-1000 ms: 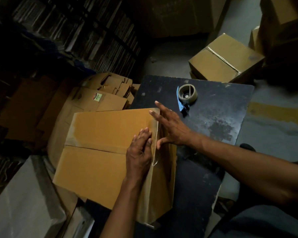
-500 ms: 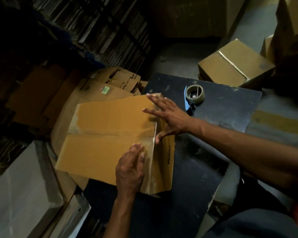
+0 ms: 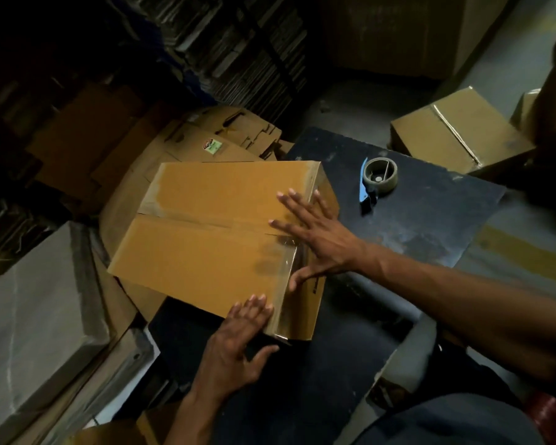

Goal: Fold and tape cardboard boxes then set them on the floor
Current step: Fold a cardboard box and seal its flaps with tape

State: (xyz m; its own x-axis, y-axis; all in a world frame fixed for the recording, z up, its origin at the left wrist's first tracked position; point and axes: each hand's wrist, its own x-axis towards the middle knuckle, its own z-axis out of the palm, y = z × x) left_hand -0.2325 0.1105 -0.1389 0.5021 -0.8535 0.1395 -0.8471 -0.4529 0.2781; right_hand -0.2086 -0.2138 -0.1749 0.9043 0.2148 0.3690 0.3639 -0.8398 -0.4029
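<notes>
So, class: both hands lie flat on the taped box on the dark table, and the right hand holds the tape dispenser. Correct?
Not quite. In the head view the tape dispenser lies on the table, untouched; the right hand and left hand both press the box.

The box [image 3: 212, 232] sits on the table [image 3: 414, 226], tape dispenser [image 3: 377, 178] to its right.

Head camera, looking steeply down

It looks from close above the near edge of the dark table [image 3: 430, 239], facing forward toward the far corner.
</notes>
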